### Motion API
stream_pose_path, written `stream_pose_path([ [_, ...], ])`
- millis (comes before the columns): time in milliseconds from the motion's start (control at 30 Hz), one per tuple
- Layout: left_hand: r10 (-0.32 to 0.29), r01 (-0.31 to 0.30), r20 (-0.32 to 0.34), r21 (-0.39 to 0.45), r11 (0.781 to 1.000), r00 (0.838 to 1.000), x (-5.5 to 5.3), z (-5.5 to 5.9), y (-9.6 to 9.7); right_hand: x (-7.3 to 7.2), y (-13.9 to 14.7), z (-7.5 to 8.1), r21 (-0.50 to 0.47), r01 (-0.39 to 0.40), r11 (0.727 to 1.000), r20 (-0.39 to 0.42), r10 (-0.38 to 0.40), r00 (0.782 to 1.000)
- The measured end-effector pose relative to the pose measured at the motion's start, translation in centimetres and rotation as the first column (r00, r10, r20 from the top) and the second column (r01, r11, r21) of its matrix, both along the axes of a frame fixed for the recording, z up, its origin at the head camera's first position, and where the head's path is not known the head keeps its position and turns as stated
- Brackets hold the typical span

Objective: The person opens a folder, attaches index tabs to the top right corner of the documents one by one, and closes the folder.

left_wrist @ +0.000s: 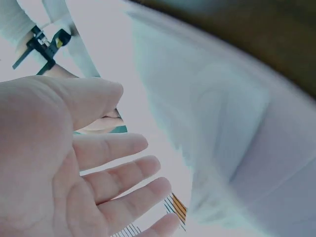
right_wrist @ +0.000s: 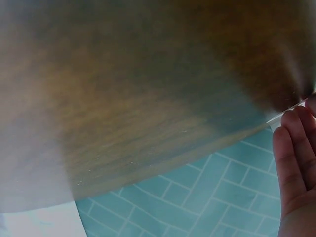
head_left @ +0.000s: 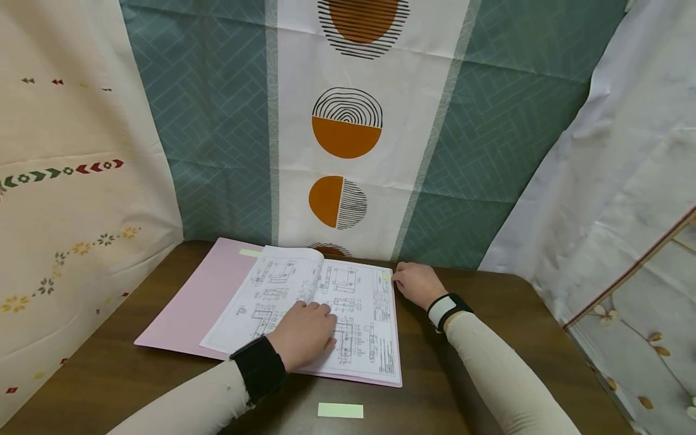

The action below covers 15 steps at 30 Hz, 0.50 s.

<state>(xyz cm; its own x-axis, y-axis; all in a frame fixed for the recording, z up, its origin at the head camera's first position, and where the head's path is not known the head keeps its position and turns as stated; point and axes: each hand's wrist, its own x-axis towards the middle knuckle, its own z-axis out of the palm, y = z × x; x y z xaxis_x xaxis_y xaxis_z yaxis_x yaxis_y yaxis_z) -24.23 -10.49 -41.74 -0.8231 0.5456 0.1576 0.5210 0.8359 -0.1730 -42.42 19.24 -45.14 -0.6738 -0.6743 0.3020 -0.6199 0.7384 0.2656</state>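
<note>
An open booklet of technical drawings [head_left: 356,338] lies on a pink folder [head_left: 190,308] on the table. My left hand [head_left: 306,334] rests over the lower middle of the pages, near the fold; in the left wrist view its fingers [left_wrist: 123,177] are extended and loosely spread. At the upper right corner of the booklet, my right hand [head_left: 418,284] pinches the page edge between thumb and fingers, beside a pale yellow-green sticky note [head_left: 386,275]. The right wrist view shows the fingertips [right_wrist: 289,118] right at that edge.
Another yellow-green strip [head_left: 250,253] sits at the folder's top edge, and a third strip [head_left: 340,411] lies on the brown table [head_left: 489,338] near its front. Patterned cloth [head_left: 348,121] hangs behind the table, with more cloth along both sides.
</note>
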Motion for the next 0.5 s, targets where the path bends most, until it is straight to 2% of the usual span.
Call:
stream_pose_path([
  [100, -0.028, 0.028, 0.008, -0.001, 1.000, 1.000, -1.0, 0.6, 0.7, 0.1, 0.2, 0.0, -0.008, -0.003, 1.000, 0.003, 0.003, 1.000],
  [300, -0.041, 0.041, 0.055, 0.005, 0.999, 0.998, -3.9, 1.2, 3.1, 0.1, 0.4, -0.1, -0.011, -0.001, 1.000, 0.010, 0.002, 1.000],
  [400, -0.058, 0.058, 0.058, 0.001, 0.998, 0.997, -5.2, 1.0, 4.3, 0.1, 0.2, -0.1, -0.016, 0.000, 1.000, 0.015, 0.000, 1.000],
  [500, -0.086, 0.085, 0.062, 0.012, 0.996, 0.994, -6.6, 0.2, 5.4, 0.1, 0.3, -0.1, -0.024, 0.002, 1.000, 0.028, -0.002, 1.000],
])
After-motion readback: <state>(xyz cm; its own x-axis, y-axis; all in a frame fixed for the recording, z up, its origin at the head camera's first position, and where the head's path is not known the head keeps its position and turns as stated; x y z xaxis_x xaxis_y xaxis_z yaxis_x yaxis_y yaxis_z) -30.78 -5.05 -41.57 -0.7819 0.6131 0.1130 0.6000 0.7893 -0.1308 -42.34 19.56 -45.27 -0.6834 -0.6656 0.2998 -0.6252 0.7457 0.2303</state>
